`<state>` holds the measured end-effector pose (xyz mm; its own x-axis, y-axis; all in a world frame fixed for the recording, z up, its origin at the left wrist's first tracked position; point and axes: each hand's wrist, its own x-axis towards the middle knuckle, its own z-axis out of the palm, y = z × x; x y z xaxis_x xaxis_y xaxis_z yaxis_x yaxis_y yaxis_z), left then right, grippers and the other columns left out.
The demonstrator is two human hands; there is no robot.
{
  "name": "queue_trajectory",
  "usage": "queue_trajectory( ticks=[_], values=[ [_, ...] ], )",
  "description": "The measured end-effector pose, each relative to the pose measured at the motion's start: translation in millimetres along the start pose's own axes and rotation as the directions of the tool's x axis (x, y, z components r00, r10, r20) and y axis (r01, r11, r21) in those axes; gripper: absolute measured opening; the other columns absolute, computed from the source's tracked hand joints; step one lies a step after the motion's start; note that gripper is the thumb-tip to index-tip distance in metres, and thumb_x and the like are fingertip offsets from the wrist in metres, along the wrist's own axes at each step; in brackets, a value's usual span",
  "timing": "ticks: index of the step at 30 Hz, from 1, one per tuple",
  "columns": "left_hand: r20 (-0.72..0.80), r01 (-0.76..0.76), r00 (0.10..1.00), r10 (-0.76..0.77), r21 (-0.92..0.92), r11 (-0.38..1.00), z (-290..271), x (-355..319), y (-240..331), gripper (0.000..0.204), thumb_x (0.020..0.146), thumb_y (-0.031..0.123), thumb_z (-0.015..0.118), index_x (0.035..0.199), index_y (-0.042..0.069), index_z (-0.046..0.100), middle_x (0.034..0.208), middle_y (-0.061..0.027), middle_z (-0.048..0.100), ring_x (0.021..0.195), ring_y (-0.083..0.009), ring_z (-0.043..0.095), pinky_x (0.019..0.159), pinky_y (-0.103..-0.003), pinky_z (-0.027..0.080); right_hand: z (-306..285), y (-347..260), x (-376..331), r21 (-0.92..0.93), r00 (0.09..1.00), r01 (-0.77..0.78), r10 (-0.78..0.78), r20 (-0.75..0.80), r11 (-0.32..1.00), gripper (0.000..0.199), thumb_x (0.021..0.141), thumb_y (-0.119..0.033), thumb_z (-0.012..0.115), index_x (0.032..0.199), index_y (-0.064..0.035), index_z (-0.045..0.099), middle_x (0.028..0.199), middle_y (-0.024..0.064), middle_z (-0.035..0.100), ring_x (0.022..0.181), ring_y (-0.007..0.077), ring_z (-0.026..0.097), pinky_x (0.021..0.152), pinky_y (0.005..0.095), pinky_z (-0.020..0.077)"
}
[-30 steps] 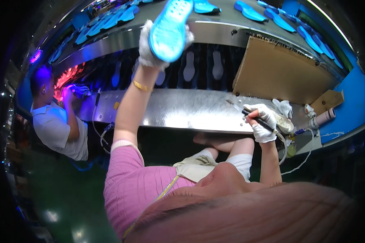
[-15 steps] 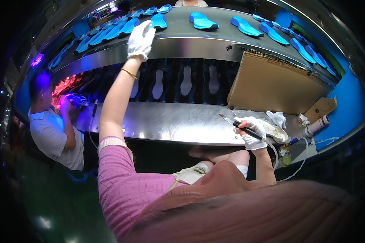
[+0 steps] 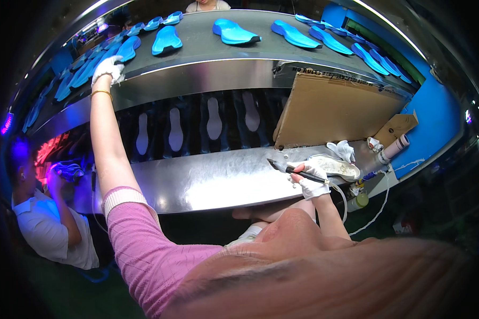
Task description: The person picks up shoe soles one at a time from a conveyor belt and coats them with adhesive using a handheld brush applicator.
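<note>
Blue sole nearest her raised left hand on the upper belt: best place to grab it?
Probably the near end of the blue sole, beside the left hand. It lies flat, lengthwise away from her, so come from her side, pinching across that end.

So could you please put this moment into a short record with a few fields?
left hand: gloved, arm stretched up to the edge of the upper belt, beside a blue sole
right hand: gloved, grips a dark brush tool over the steel bench
near right hand: shallow tray, white rag
behind: cardboard sheet
far left: a co-worker seated
</note>
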<state>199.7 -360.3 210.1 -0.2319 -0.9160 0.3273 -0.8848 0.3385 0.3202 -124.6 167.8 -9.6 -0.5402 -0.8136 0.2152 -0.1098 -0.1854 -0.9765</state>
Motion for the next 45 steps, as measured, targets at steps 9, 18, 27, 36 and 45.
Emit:
queue_trajectory(
  ticks=[9, 18, 27, 36, 45],
  values=[
    [-0.18, 0.22, 0.973, -0.146, 0.52, 0.825, -6.2, 35.9, -44.8, 0.035, 0.093, 0.041, 0.055, 0.123, 0.024, 0.063, 0.128, -0.0053, 0.061, 0.125, -0.0224, 0.052, 0.117, -0.047, 0.011, 19.1, 12.7, 26.2, 0.018, 0.999, -0.035, 0.034, 0.034, 0.999, 0.016, 0.079, 0.005, 0.072, 0.089, -0.0028, 0.061, 0.084, 0.0066, 0.064, 0.073, 0.0111, 0.061, 0.071, 0.0243, 0.051],
    [-0.272, 0.121, 0.962, 0.019, 0.491, 0.863, -0.9, 48.1, -69.9, 0.033, 0.085, 0.023, 0.062, 0.118, 0.019, 0.064, 0.125, -0.0075, 0.062, 0.121, -0.0251, 0.054, 0.112, -0.045, 0.027, 2.1, 7.6, 13.1, 0.039, 0.991, -0.091, 0.094, -0.09, 0.995, 0.017, 0.078, 0.007, 0.07, 0.089, -0.0018, 0.061, 0.089, 0.0102, 0.066, 0.074, 0.0131, 0.063, 0.071, 0.0259, 0.0511],
    [-0.556, -0.275, 0.817, 0.151, -0.146, 0.95, -13.7, -54.9, -5.3, 0.051, 0.074, 0.043, 0.077, 0.112, 0.011, 0.07, 0.123, -0.0065, 0.064, 0.115, -0.0213, 0.058, 0.104, -0.036, 0.038, 4.1, -10.0, 7.7, -0.002, 0.998, 0.006, -0.006, 0.066, 1.0, 0.017, 0.078, 0.008, 0.072, 0.086, -0.0031, 0.062, 0.082, 0.0078, 0.065, 0.07, 0.0142, 0.064, 0.068, 0.0278, 0.0548],
    [-0.488, -0.475, 0.872, -0.028, -0.833, -0.284, -101.6, -170.8, 75.1, 0.043, 0.094, 0.039, 0.06, 0.104, -0.002, 0.067, 0.091, -0.0078, 0.067, 0.075, -0.0133, 0.062, 0.067, -0.025, 0.05, 1.2, -29.2, -9.2, 0.028, 0.975, 0.195, -0.197, 0.105, 0.98, 0.018, 0.082, 0.001, 0.072, 0.096, -0.0053, 0.062, 0.088, 0.0045, 0.067, 0.073, 0.0088, 0.061, 0.072, 0.0239, 0.0509],
    [0.302, 0.76, 0.471, 0.829, -0.616, -0.207, 79.4, -312.6, 169.7, 0.068, 0.095, 0.055, 0.042, 0.051, 0.005, 0.056, 0.089, -0.023, 0.067, 0.088, -0.0345, 0.062, 0.082, -0.042, 0.051, -29.4, -17.5, -36.4, 0.028, 0.988, 0.147, -0.146, -0.059, 0.989, 0.014, 0.082, 0.002, 0.069, 0.091, -0.0031, 0.059, 0.082, 0.006, 0.064, 0.07, 0.0097, 0.06, 0.067, 0.0237, 0.0508]
  ],
)
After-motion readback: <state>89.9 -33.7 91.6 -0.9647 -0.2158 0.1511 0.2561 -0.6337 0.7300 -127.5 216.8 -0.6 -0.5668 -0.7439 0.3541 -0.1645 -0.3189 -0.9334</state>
